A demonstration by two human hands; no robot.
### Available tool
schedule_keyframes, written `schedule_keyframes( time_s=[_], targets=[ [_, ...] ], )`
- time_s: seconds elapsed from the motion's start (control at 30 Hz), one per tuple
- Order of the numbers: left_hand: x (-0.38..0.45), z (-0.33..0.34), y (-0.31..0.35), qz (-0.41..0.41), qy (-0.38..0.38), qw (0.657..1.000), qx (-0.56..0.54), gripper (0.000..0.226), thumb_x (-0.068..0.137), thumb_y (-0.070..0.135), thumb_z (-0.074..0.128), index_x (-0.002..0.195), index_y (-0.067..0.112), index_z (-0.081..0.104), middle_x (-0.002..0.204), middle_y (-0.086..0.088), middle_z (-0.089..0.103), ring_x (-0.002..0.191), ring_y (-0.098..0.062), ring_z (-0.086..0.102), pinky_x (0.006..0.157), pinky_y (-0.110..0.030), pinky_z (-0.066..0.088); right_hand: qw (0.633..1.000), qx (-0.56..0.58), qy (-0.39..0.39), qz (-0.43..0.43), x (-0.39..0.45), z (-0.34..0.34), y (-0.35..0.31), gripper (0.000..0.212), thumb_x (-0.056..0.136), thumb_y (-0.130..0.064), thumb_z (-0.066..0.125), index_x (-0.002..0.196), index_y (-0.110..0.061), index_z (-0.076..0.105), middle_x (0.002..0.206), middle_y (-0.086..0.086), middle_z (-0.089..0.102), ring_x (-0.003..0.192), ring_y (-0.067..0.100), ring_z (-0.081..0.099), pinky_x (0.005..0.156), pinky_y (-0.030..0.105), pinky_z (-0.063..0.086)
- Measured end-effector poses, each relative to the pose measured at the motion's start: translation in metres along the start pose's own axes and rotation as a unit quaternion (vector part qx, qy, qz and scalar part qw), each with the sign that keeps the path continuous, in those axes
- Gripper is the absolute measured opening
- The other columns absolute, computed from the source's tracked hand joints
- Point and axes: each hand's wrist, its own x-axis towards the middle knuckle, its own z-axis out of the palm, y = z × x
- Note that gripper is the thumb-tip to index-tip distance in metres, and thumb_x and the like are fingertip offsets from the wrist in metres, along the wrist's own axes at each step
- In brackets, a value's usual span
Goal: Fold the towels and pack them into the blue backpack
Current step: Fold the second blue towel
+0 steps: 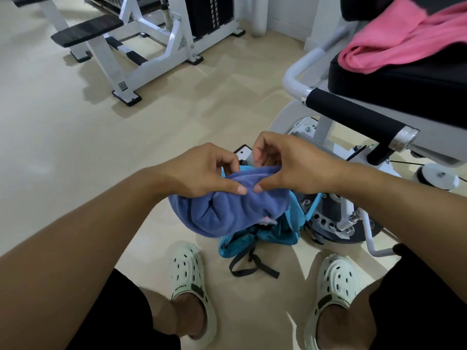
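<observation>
At 6 o'clock, near the person's two white clogs (193,279), the blue backpack (262,236) sits slumped on the floor with its black straps (250,267) loose in front. Just above it, both hands hold a bundled purple towel (227,210): the left hand (202,170) pinches the upper edge with curled fingers and thumb, and the right hand (290,162) pinches the same edge beside it, thumbs almost touching. The backpack already holds something pale and pink, visible under the towel; how much room remains I cannot tell. The risk, I think, is that the soft bag mouth collapses because no hand holds it open, so the bulky towel can catch on the rim, unroll, or spill to the floor. Farther, at 2 o'clock, a pink towel (404,36) lies unfolded on the black seat (404,77) of a gym machine, still to pack.
</observation>
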Motion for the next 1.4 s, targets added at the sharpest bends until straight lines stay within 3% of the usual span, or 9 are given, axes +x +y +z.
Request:
schedule_keyframes(
  time_s=[0.17, 0.23, 0.33, 0.43, 0.53, 0.63, 0.87, 1.03, 1.4],
  targets=[
    [-0.006, -0.008, -0.007, -0.032, -0.005, 0.999, -0.034, 0.023, 0.084, 0.024, 0.082, 0.072, 0.018, 0.064, 0.063, 0.012, 0.061, 0.061, -0.008, 0.054, 0.060, -0.014, 0.044, 0.997, 0.066, 0.003, 0.033, 0.002, -0.006, 0.013, 0.025, 0.081, -0.006, 0.078, 0.097, -0.019, 0.063, 0.091, 0.013, 0.074, 0.080, 0.032, 0.068, 0.084, 0.056, 0.055],
    [-0.007, -0.006, -0.004, -0.038, -0.008, 0.999, -0.029, 0.027, 0.082, 0.037, 0.081, 0.071, 0.023, 0.062, 0.062, 0.013, 0.058, 0.060, -0.006, 0.052, 0.061, -0.015, 0.043, 0.991, 0.127, 0.023, 0.029, 0.003, -0.005, 0.008, 0.027, 0.085, -0.005, 0.078, 0.104, -0.013, 0.060, 0.094, 0.019, 0.073, 0.078, 0.025, 0.066, 0.085, 0.048, 0.056],
    [-0.003, -0.001, 0.001, -0.036, 0.044, 0.997, -0.052, 0.041, 0.079, 0.059, 0.072, 0.085, 0.019, 0.068, 0.078, 0.003, 0.066, 0.070, -0.011, 0.060, 0.072, -0.030, 0.052, 0.984, 0.176, 0.016, 0.018, 0.004, -0.002, -0.001, 0.031, 0.089, -0.007, 0.076, 0.110, -0.009, 0.053, 0.090, 0.023, 0.072, 0.074, 0.021, 0.060, 0.069, 0.033, 0.051],
    [0.000, 0.002, 0.005, -0.025, 0.079, 0.994, -0.068, 0.034, 0.085, 0.051, 0.072, 0.091, 0.018, 0.070, 0.090, 0.003, 0.071, 0.075, -0.008, 0.063, 0.074, -0.024, 0.051, 0.984, 0.176, 0.017, 0.027, 0.001, 0.002, -0.004, 0.032, 0.089, -0.007, 0.075, 0.111, -0.003, 0.052, 0.081, 0.016, 0.074, 0.068, 0.014, 0.060, 0.062, 0.019, 0.048],
    [0.001, 0.003, 0.005, -0.015, 0.071, 0.994, -0.087, 0.019, 0.089, 0.036, 0.074, 0.092, 0.017, 0.072, 0.089, 0.003, 0.074, 0.076, -0.008, 0.066, 0.074, -0.020, 0.051, 0.982, 0.182, 0.029, 0.033, 0.002, 0.003, -0.002, 0.030, 0.088, -0.010, 0.077, 0.106, -0.004, 0.055, 0.082, 0.019, 0.074, 0.069, 0.017, 0.062, 0.063, 0.027, 0.050],
    [0.002, 0.003, 0.004, -0.019, 0.074, 0.992, -0.105, 0.009, 0.093, 0.026, 0.072, 0.090, 0.017, 0.073, 0.084, -0.001, 0.077, 0.079, -0.016, 0.070, 0.081, -0.033, 0.055, 0.983, 0.165, 0.073, 0.037, 0.004, 0.002, 0.002, 0.025, 0.082, -0.013, 0.082, 0.096, -0.009, 0.062, 0.082, 0.008, 0.076, 0.074, 0.025, 0.071, 0.072, 0.045, 0.058],
    [0.002, 0.007, 0.005, -0.054, 0.081, 0.990, -0.105, 0.020, 0.096, 0.035, 0.065, 0.087, 0.019, 0.072, 0.083, -0.016, 0.074, 0.068, -0.019, 0.061, 0.074, -0.034, 0.045, 0.979, 0.177, 0.093, 0.038, 0.003, 0.006, 0.001, 0.010, 0.081, -0.012, 0.083, 0.086, -0.014, 0.075, 0.084, 0.009, 0.078, 0.087, 0.030, 0.075, 0.084, 0.047, 0.062],
    [0.002, 0.005, 0.005, -0.065, 0.095, 0.988, -0.102, 0.023, 0.099, 0.033, 0.062, 0.088, 0.016, 0.073, 0.089, -0.012, 0.073, 0.075, -0.018, 0.062, 0.077, -0.034, 0.046, 0.968, 0.212, 0.130, 0.040, 0.002, 0.007, -0.002, 0.010, 0.078, -0.014, 0.086, 0.084, -0.013, 0.078, 0.080, 0.002, 0.079, 0.079, 0.011, 0.075, 0.076, 0.025, 0.060],
    [0.001, 0.004, 0.005, -0.059, 0.080, 0.990, -0.104, 0.025, 0.100, 0.033, 0.060, 0.086, 0.017, 0.072, 0.090, -0.009, 0.073, 0.077, -0.014, 0.062, 0.079, -0.034, 0.047, 0.974, 0.199, 0.108, 0.031, 0.003, 0.005, -0.002, 0.011, 0.081, -0.009, 0.082, 0.089, -0.013, 0.076, 0.085, 0.006, 0.078, 0.082, 0.012, 0.074, 0.083, 0.025, 0.060]
  ],
)
